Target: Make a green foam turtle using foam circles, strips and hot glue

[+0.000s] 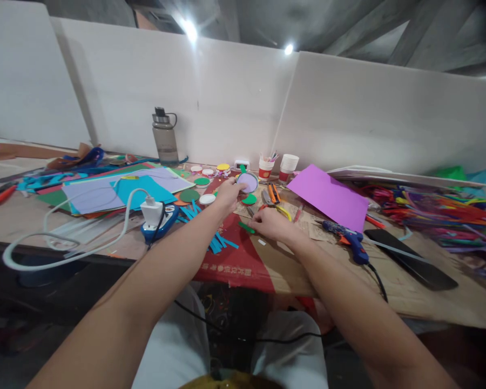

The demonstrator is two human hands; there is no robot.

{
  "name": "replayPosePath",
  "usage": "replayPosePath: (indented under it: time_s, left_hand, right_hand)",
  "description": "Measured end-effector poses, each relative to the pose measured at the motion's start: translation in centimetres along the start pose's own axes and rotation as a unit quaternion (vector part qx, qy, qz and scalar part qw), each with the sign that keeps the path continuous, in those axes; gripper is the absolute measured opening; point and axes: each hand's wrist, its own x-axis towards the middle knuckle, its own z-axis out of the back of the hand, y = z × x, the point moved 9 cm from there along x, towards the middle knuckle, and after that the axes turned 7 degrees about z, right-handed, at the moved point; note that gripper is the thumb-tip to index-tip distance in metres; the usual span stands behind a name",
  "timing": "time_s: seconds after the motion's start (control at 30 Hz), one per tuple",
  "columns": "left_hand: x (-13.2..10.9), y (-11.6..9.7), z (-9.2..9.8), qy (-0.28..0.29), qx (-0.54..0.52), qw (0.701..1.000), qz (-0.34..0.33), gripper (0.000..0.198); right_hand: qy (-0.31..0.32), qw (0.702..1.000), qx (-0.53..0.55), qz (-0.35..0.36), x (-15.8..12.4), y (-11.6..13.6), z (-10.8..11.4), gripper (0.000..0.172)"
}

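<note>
Cardboard (287, 270) is lining the table (16, 224). Left of the glue gun (353, 242), the left hand (228, 196) is pinching a lilac disc (250, 182) edgewise, apparently baring its face; the right hand (271, 223), grip unclear, is resting by a green strip (246, 227).

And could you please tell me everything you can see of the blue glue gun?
The blue glue gun appears to lie on its side on cardboard, right of the right hand. Its body looks plastic; the dark nozzle points left, and the handle slants toward the camera. A black cord leaves the handle, and a pale rod seems to extend behind. No hand touches it; whether it's on is unclear.
</note>
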Motion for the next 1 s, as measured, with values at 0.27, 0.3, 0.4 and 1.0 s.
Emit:
replayPosePath:
  time_s: [0.27, 0.3, 0.4, 1.0]
  left_hand:
    - [-0.4, -0.1, 0.3, 0.001, -0.006, 1.0, 0.009, 0.018]
    - [-0.5, -0.1, 0.3, -0.003, -0.008, 1.0, 0.011, 0.018]
    - [-0.5, -0.2, 0.5, -0.012, -0.02, 1.0, 0.012, 0.017]
    - [-0.6, -0.8, 0.6, -0.014, -0.06, 0.998, 0.011, 0.024]
  right_hand:
    - [-0.139, 0.99, 0.027, 0.01, 0.0, -0.7, 2.9, 0.016]
    - [-0.155, 0.988, 0.026, 0.005, -0.3, -0.9, 3.8, 0.015]
    - [-0.189, 0.982, 0.002, -0.017, -2.1, -1.7, 6.8, 0.016]
    - [-0.088, 0.917, -0.254, -0.295, -16.7, -18.2, 8.0, 0.016]
